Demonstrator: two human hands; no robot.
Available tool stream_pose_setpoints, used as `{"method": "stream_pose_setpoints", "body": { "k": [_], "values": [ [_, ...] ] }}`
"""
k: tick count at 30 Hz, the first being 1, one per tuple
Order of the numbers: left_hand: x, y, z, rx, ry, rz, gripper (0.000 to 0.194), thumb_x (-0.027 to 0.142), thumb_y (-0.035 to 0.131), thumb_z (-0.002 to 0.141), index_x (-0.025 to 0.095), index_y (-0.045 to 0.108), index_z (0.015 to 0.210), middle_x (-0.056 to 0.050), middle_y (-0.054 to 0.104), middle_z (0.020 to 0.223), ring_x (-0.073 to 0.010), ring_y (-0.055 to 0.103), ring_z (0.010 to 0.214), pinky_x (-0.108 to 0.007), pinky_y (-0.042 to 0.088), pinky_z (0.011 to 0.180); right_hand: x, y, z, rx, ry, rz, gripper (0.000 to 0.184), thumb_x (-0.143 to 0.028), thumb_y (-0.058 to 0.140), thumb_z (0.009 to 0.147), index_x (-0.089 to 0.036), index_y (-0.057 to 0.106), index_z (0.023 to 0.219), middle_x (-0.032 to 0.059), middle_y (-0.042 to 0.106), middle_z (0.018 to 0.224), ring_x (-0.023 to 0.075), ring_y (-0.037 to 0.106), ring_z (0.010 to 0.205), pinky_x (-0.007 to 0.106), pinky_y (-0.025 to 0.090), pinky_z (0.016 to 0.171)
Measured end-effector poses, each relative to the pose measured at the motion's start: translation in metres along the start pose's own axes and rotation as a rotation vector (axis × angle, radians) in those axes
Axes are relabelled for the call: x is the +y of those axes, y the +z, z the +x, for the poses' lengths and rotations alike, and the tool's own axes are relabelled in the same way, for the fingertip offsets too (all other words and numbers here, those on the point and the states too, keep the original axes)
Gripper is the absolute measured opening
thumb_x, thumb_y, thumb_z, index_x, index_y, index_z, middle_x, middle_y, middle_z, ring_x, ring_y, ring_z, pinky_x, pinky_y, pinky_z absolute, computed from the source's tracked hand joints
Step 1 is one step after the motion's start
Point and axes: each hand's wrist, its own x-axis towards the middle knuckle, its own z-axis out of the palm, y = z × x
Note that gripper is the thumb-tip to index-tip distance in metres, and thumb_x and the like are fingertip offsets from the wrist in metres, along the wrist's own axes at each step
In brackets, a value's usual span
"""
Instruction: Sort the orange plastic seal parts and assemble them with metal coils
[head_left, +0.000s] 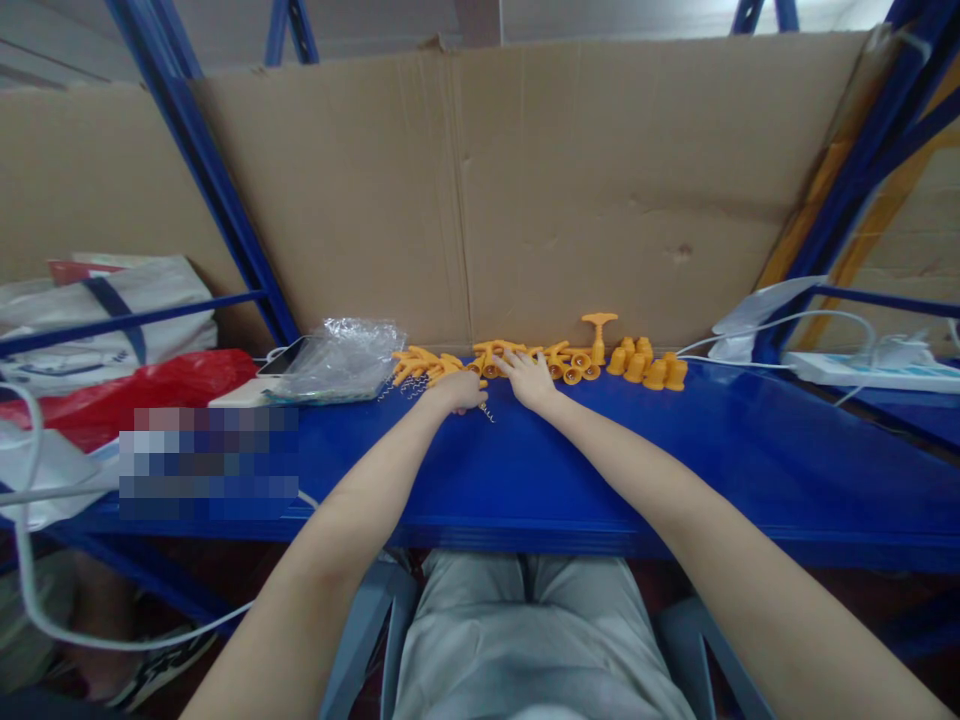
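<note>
Closed around an orange corkscrew handle, my left hand [454,391] has a metal spiral [487,412] sticking out to its right. Just left of it lies a heap of orange corkscrew handles [409,368], their thin spirals pointing toward me. My right hand [531,380] rests with fingers stretched over a row of orange corkscrews [571,374] lying with their hollow ends toward me. What lies under its fingertips is partly hidden. A T-shaped orange corkscrew [598,340] stands upright behind the row. Several orange bell-shaped caps [654,372] stand on the right.
The blue table [525,470] backs onto a cardboard panel [585,190] between blue metal posts. Clear plastic bags [349,355] and a red bag [180,385] lie left. A power strip [862,368] with white cables is at right. Another person's shoe [161,665] shows below left.
</note>
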Motion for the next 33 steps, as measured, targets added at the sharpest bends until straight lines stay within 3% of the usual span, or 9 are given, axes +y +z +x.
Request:
{"method": "stream_pose_setpoints", "body": {
  "k": [7,14,18,25,30,33],
  "values": [
    [-0.002,0.002,0.005,-0.022,0.017,-0.006,0.042,0.028,0.040,0.090,0.006,0.075,0.086,-0.016,0.076,0.083,-0.0206,0.072,0.073,-0.024,0.053,0.074,-0.003,0.001,-0.001,-0.066,0.023,0.009,0.064,-0.011,0.025,0.096,-0.030,0.033,0.157,0.0067,0.031,0.163,0.0255,0.025,0.151,0.062,0.014,0.120],
    [0.000,0.000,0.001,-0.010,0.011,-0.005,0.042,0.028,0.040,0.090,0.007,0.076,0.086,-0.015,0.077,0.081,-0.0191,0.072,0.071,-0.022,0.052,0.075,-0.002,0.006,-0.001,-0.022,0.115,0.070,0.069,-0.009,0.023,0.092,-0.019,0.023,0.160,0.0107,0.032,0.161,0.0266,0.029,0.150,0.062,0.021,0.118],
    [0.001,0.000,-0.001,-0.008,0.006,-0.011,0.041,0.028,0.041,0.090,0.006,0.074,0.087,-0.016,0.077,0.083,-0.0196,0.071,0.071,-0.023,0.052,0.070,0.003,0.004,-0.011,-0.008,0.080,0.069,0.066,-0.015,0.026,0.093,-0.015,0.024,0.160,0.0099,0.031,0.161,0.0257,0.029,0.150,0.056,0.020,0.120],
    [0.000,0.000,-0.001,-0.006,0.002,-0.030,0.040,0.029,0.041,0.090,0.009,0.074,0.082,-0.015,0.077,0.085,-0.0195,0.071,0.072,-0.022,0.051,0.070,0.043,-0.002,-0.052,0.034,-0.042,0.007,0.063,-0.016,0.032,0.092,-0.012,0.037,0.154,0.0122,0.040,0.157,0.0262,0.037,0.146,0.054,0.021,0.120],
    [0.003,-0.002,-0.006,0.009,-0.010,-0.034,0.038,0.027,0.041,0.090,0.008,0.074,0.082,-0.017,0.076,0.086,-0.0211,0.072,0.077,-0.024,0.052,0.074,0.073,-0.009,-0.076,0.094,-0.033,-0.014,0.061,-0.017,0.037,0.090,-0.010,0.042,0.151,0.0154,0.041,0.156,0.0285,0.040,0.144,0.055,0.027,0.118],
    [0.007,-0.004,-0.010,-0.009,-0.022,-0.039,0.042,0.023,0.036,0.093,0.006,0.074,0.086,-0.018,0.076,0.088,-0.0215,0.073,0.080,-0.025,0.053,0.077,0.087,-0.018,-0.079,0.123,0.007,-0.040,0.063,-0.020,0.042,0.089,-0.011,0.043,0.151,0.0142,0.040,0.157,0.0305,0.038,0.145,0.058,0.023,0.118]
  ]
}}
